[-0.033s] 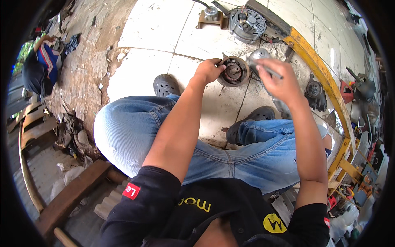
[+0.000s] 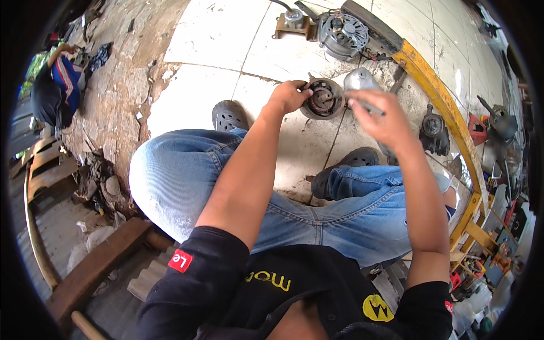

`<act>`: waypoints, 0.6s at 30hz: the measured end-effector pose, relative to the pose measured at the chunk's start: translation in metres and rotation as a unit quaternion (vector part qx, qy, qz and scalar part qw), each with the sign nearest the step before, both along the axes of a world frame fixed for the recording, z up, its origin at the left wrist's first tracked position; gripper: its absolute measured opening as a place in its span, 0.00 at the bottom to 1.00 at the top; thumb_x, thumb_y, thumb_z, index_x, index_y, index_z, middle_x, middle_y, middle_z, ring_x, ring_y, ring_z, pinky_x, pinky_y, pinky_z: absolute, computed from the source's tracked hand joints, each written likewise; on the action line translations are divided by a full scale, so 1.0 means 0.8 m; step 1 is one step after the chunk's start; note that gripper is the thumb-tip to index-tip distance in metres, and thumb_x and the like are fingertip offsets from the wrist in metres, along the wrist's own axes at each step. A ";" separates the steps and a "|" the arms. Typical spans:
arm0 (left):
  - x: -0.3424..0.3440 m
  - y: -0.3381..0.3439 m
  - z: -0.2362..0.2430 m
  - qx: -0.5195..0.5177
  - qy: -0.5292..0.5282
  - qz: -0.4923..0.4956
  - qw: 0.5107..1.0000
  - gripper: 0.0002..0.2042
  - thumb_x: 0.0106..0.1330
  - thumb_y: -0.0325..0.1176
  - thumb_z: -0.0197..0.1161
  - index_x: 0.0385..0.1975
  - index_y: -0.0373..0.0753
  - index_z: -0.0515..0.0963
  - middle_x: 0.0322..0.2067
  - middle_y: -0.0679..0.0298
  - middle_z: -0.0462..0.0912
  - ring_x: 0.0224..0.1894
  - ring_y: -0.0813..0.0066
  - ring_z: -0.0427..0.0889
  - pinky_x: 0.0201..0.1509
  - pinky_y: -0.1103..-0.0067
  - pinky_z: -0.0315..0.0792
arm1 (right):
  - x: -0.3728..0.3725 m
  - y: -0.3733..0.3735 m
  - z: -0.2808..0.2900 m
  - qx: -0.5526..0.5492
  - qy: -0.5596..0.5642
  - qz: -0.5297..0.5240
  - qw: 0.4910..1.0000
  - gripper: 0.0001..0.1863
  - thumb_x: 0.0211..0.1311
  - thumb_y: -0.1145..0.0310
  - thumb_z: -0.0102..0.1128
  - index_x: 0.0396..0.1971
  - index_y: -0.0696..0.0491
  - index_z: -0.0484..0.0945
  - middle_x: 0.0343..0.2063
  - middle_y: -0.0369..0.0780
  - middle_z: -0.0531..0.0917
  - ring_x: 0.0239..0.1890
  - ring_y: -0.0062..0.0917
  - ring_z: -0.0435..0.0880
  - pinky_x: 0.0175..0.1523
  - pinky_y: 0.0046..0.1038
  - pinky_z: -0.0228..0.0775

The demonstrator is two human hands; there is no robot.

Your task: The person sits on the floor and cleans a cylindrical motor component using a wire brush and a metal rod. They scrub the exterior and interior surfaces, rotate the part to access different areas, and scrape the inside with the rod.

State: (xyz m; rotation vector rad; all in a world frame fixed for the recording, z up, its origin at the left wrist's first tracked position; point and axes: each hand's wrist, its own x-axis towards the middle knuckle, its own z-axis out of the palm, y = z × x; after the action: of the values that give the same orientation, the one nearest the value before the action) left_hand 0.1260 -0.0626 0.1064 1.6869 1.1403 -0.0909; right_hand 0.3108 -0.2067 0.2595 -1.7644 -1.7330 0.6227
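My left hand grips the left rim of a round metal motor housing, its thumb over the edge. Dark parts and reddish-brown windings show inside the open face. Just right of it, my right hand is closed round a thin grey rod-like tool. That hand is slightly blurred, so the tool's kind and tip cannot be made out. Behind the right hand lies a smooth grey metal casing, partly covered by the fingers.
Beyond the housing sit an alternator and a small round part on a brown bracket. A yellow metal bar curves along the right, with a dark motor part inside it. A person is at far left.
My right hand has shifted slightly left and toward me with the rod-like tool, uncovering more of the grey casing. My left hand and the housing stay in place.
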 end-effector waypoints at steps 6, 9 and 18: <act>0.003 0.003 0.004 0.020 -0.010 -0.024 0.999 0.22 0.68 0.42 0.60 0.59 0.38 0.75 0.43 0.51 0.85 0.42 0.64 0.85 0.46 0.71 0.78 | -0.049 -0.022 -0.057 -0.045 -0.141 0.075 0.986 0.12 0.60 0.70 0.60 0.44 0.51 0.81 0.34 0.42 0.83 0.33 0.41 0.84 0.38 0.39 0.78; 0.002 0.001 0.016 0.025 0.001 -0.032 0.999 0.21 0.68 0.42 0.58 0.58 0.41 0.75 0.48 0.48 0.83 0.51 0.55 0.82 0.58 0.69 0.73 | -0.055 -0.021 -0.061 -0.022 -0.186 0.076 0.979 0.13 0.60 0.71 0.59 0.45 0.50 0.80 0.34 0.42 0.83 0.31 0.40 0.84 0.37 0.38 0.78; 0.002 -0.005 0.019 0.053 -0.002 -0.035 0.998 0.20 0.68 0.43 0.57 0.57 0.42 0.77 0.49 0.49 0.82 0.54 0.51 0.79 0.60 0.67 0.71 | -0.060 -0.024 -0.051 0.004 -0.156 0.085 0.984 0.12 0.61 0.71 0.59 0.44 0.53 0.81 0.33 0.45 0.84 0.31 0.42 0.85 0.37 0.37 0.79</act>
State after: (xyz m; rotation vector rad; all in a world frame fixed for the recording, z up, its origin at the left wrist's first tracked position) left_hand 0.1279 -0.0670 0.1216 1.8209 1.1000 -0.0718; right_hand 0.2626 -0.2255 0.2190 -1.7956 -2.1106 0.4242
